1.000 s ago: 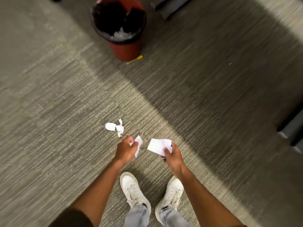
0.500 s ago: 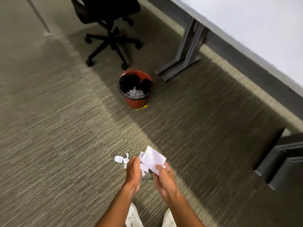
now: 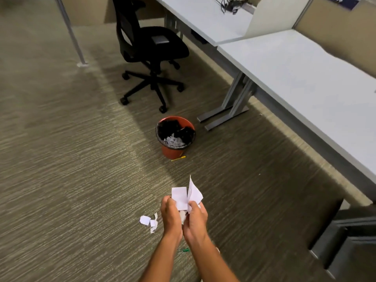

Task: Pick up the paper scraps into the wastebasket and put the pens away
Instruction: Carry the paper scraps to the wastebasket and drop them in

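The two hands had come together since the earlier frames, when each held its own scrap apart from the other, and the view had lifted so that the chair and desks came into sight. The left hand (image 3: pixel 171 215) and the right hand (image 3: pixel 195 217) were pressed side by side, fingers of both curled and clamped on one shared bundle of held scraps (image 3: pixel 186 195) that stuck up above the fingertips. A few loose scraps (image 3: pixel 149 221) lay on the carpet (image 3: pixel 61 180) just beside the left hand, untouched.

The wastebasket (image 3: pixel 175 137) stood well ahead on the carpet, near the foot of the desk (image 3: pixel 305 78) and in front of the office chair (image 3: pixel 150 49); pale paper already showed inside its black liner (so part of the clearing looked done). A yellow pen (image 3: pixel 178 158) lay at the basket's base, touching or nearly touching it, and a green pen (image 3: pixel 184 250) showed on the carpet between the forearms.

By my reading the task was partway through: the bundle in hand had yet to reach the basket, the small cluster on the floor remained to be gathered, and neither pen had been put away. No holder or place for the pens could be made out.
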`<state>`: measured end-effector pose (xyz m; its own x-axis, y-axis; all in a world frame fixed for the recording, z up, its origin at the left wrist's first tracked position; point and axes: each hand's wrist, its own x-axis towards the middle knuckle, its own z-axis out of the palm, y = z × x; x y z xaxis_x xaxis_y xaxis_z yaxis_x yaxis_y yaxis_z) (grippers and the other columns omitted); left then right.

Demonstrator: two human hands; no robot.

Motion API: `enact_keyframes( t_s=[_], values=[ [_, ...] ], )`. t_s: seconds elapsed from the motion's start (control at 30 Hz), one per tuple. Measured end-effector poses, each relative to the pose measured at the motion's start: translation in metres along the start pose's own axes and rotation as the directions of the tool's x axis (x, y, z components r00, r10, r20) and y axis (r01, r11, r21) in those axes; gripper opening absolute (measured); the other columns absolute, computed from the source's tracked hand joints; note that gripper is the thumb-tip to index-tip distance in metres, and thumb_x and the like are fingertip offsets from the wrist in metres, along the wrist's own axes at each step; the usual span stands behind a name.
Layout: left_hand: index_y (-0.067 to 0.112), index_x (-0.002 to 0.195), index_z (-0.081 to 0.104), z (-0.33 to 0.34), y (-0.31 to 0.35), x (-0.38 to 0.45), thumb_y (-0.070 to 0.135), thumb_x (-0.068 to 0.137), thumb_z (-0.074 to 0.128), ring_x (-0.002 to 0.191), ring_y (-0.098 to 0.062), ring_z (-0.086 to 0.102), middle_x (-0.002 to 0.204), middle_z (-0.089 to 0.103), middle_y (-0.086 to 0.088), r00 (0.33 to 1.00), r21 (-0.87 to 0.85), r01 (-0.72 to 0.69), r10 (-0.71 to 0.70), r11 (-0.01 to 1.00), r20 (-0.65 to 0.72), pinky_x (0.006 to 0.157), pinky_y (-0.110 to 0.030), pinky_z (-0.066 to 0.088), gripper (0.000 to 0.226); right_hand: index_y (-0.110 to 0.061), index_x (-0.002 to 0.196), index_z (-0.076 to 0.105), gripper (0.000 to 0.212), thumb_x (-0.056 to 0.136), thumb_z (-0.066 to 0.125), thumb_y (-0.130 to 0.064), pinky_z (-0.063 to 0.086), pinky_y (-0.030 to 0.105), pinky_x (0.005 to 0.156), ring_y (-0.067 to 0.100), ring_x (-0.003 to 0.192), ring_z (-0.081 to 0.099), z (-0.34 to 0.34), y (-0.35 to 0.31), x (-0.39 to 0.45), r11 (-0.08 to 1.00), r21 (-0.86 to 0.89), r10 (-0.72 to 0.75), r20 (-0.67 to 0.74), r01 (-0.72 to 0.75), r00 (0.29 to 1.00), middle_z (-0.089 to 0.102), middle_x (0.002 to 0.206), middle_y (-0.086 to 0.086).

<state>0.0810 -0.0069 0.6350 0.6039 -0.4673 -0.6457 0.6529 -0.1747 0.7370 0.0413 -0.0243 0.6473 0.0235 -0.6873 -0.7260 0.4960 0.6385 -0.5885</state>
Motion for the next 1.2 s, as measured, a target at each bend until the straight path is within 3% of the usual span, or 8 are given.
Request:
enact_keyframes(
  t_s=[0.17, 0.33, 0.5, 0.57, 0.7, 0.97, 1.13, 1.2],
  values=[
    [0.009, 0.113, 0.058, 0.029, 0.016, 0.03, 0.003, 0.093, 0.034, 0.07, -0.019, 0.069, 0.09, 0.069, -0.012, 1.0, -0.083, 0.006, -0.004, 0.997, 0.018, 0.053, -0.026, 0.055, 0.031, 0.006, 0.114, 0.062, 0.03, 0.091, 0.042, 0.01, 0.06, 0.033, 0.056, 0.029, 0.07, 0.072, 0.024, -0.018, 0.036, 1.0, -0.013, -0.011, 0.003, 0.011, 1.0, 0.07, 0.092, 0.024],
    [0.012, 0.115, 0.061, 0.074, 0.03, 0.085, 0.004, 0.092, 0.039, 0.091, -0.033, 0.064, 0.106, 0.068, -0.022, 0.998, -0.139, 0.008, 0.001, 0.99, 0.063, 0.078, -0.045, 0.05, 0.033, 0.006, 0.119, 0.061, 0.033, 0.091, 0.043, 0.008, 0.058, 0.042, 0.077, 0.038, 0.093, 0.066, 0.062, -0.042, 0.106, 1.0, -0.024, -0.003, 0.015, 0.003, 1.0, 0.068, 0.107, 0.027],
    [0.012, 0.11, 0.065, 0.131, 0.041, 0.169, -0.001, 0.09, 0.046, 0.076, -0.019, 0.068, 0.098, 0.072, -0.015, 0.999, -0.262, 0.019, -0.01, 0.965, 0.033, 0.056, -0.026, 0.053, 0.031, -0.006, 0.107, 0.066, 0.026, 0.094, 0.045, 0.004, 0.056, 0.047, 0.086, 0.034, 0.098, 0.068, 0.106, -0.068, 0.203, 0.991, -0.131, -0.006, 0.042, 0.011, 0.999, 0.072, 0.107, 0.02],
    [0.015, 0.108, 0.066, 0.153, 0.042, 0.202, -0.001, 0.09, 0.047, 0.079, -0.019, 0.068, 0.099, 0.073, -0.014, 1.0, -0.295, 0.02, -0.016, 0.955, 0.016, 0.057, -0.027, 0.052, 0.031, -0.006, 0.105, 0.066, 0.026, 0.094, 0.045, 0.005, 0.055, 0.048, 0.087, 0.031, 0.093, 0.069, 0.121, -0.076, 0.242, 0.983, -0.182, -0.013, 0.036, 0.02, 0.999, 0.072, 0.103, 0.019],
    [0.011, 0.123, 0.06, 0.195, 0.037, 0.28, 0.001, 0.094, 0.045, 0.087, -0.021, 0.065, 0.112, 0.07, -0.015, 0.999, -0.329, 0.016, -0.03, 0.944, -0.039, 0.058, -0.027, 0.048, 0.034, -0.007, 0.11, 0.065, 0.028, 0.095, 0.045, 0.005, 0.057, 0.036, 0.073, 0.023, 0.085, 0.07, 0.151, -0.085, 0.322, 0.968, -0.247, -0.026, 0.062, 0.04, 0.998, 0.073, 0.101, 0.015],
    [0.021, 0.107, 0.064, 0.237, 0.013, 0.4, 0.016, 0.098, 0.049, 0.082, -0.018, 0.068, 0.094, 0.075, -0.004, 0.991, -0.344, 0.006, -0.051, 0.939, -0.12, 0.06, -0.027, 0.051, 0.018, -0.008, 0.115, 0.064, 0.028, 0.096, 0.046, 0.002, 0.051, 0.049, 0.098, 0.032, 0.099, 0.067, 0.184, -0.073, 0.44, 0.947, -0.314, 0.104, 0.122, -0.061, 0.987, 0.07, 0.117, 0.022],
    [0.004, 0.129, 0.058, 0.247, 0.01, 0.44, 0.037, 0.099, 0.045, 0.109, -0.033, 0.063, 0.124, 0.066, -0.021, 0.991, -0.369, 0.062, -0.1, 0.927, -0.086, 0.094, -0.045, 0.049, 0.046, -0.002, 0.122, 0.062, 0.03, 0.096, 0.048, -0.001, 0.059, 0.04, 0.084, 0.03, 0.096, 0.07, 0.201, -0.058, 0.485, 0.936, -0.333, 0.171, 0.143, -0.116, 0.975, 0.069, 0.118, 0.024],
    [0.006, 0.122, 0.064, 0.248, 0.011, 0.454, 0.044, 0.099, 0.042, 0.107, -0.03, 0.067, 0.117, 0.071, -0.017, 0.991, -0.367, 0.069, -0.105, 0.928, -0.079, 0.095, -0.043, 0.054, 0.05, 0.0, 0.125, 0.061, 0.031, 0.096, 0.048, -0.005, 0.058, 0.043, 0.09, 0.032, 0.104, 0.069, 0.209, -0.054, 0.5, 0.925, -0.345, 0.225, 0.155, -0.161, 0.962, 0.068, 0.121, 0.025]
  ],
)
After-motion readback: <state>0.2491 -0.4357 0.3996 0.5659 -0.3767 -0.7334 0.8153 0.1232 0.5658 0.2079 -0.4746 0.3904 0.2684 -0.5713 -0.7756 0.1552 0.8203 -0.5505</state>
